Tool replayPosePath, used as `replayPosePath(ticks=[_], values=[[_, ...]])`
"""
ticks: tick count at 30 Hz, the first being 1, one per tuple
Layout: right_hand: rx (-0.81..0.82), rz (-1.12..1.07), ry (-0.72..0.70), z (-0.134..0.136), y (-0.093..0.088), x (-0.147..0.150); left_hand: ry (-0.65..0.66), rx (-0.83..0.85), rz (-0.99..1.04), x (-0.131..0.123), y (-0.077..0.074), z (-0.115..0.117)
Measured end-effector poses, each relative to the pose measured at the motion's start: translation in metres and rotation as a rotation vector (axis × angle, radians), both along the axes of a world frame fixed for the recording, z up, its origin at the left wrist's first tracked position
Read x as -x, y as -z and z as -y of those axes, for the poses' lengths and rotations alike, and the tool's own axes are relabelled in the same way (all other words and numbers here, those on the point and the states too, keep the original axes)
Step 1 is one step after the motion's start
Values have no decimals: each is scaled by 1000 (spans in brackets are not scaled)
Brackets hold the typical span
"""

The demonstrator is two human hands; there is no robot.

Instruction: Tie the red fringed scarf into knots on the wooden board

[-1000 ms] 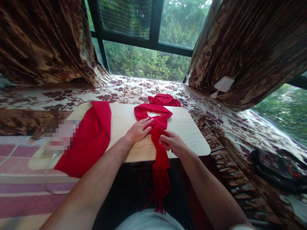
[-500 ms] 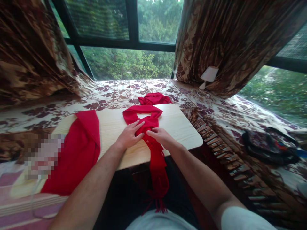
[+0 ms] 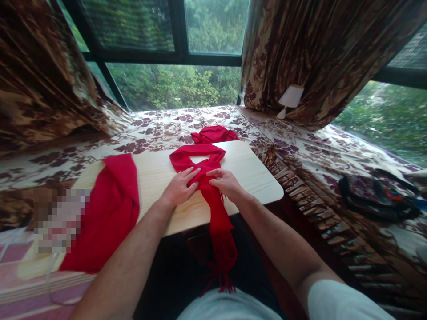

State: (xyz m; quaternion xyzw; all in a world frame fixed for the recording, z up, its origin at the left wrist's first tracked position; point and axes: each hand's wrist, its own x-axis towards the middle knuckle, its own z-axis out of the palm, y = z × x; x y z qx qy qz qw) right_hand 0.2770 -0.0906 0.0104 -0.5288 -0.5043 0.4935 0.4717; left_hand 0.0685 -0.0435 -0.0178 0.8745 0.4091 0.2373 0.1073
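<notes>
A red fringed scarf (image 3: 216, 211) lies on a pale wooden board, its upper part looped and its strands crossing below the loop. One long end hangs over the front edge towards my lap. My left hand (image 3: 180, 186) rests flat on the left side of the crossing, fingers spread and thumb apart. At the scarf's right edge is my right hand (image 3: 229, 186), fingers stretched out and a gap between index finger and thumb. Some fringe shows below its palm.
Another red cloth (image 3: 111, 209) covers the left of the board (image 3: 256, 178). Bunched red fabric (image 3: 215, 134) lies behind it on the floral cover (image 3: 150, 129). A small lamp (image 3: 291, 97) stands back right; a black bag (image 3: 376, 195) lies right.
My right hand has shifted up and right from the middle of the scarf to its edge, uncovering more of the crossing. My left hand stays in place. The view has tilted slightly.
</notes>
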Motion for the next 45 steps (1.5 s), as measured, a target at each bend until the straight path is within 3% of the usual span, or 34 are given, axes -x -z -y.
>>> replayPosePath(ticks=[5, 8, 11, 13, 15, 18, 23, 26, 28, 30, 32, 34, 36, 38, 40, 42, 45], values=[[-66, 510, -26, -3, 10, -17, -23, -25, -47, 0, 1, 1], [-125, 847, -83, 0, 3, -21, -32, -42, -81, 0, 1, 1], [-215, 1070, 63, 5, -11, -16, -47, -47, -102, -1, 1, 1], [-332, 1110, 104, 4, -14, -10, -68, -56, -120, -2, 2, 0], [-394, 1112, -10, -1, -9, -4, -107, -61, -137, -3, 4, 0], [-333, 1106, -213, -14, 8, 1, -189, -55, -127, -3, 8, -3], [-337, 1053, -225, -25, 23, -1, -199, -98, 18, -2, 2, -2], [-362, 1024, -214, -24, 23, -3, -299, -152, 172, -11, -18, 25], [-371, 1013, -208, -24, 23, -4, -415, -136, 246, -21, -31, 62], [-380, 1006, -203, -24, 24, -4, -370, 28, 278, -32, -34, 108], [-383, 1000, -200, -24, 24, -4, -209, 270, 251, -41, -21, 153], [-381, 993, -200, -24, 24, -4, -72, 498, 217, -46, 7, 185], [-380, 985, -201, -24, 23, -4, -120, 672, 286, -48, 41, 200], [-383, 978, -199, -24, 23, -4, -201, 830, 365, -49, 73, 201], [-389, 972, -192, -24, 23, -4, -178, 981, 508, -51, 96, 195], [-397, 966, -186, -25, 24, -4, -96, 1085, 676, -55, 110, 189], [-403, 957, -179, -25, 25, -5, -7, 1207, 855, -61, 114, 188]])
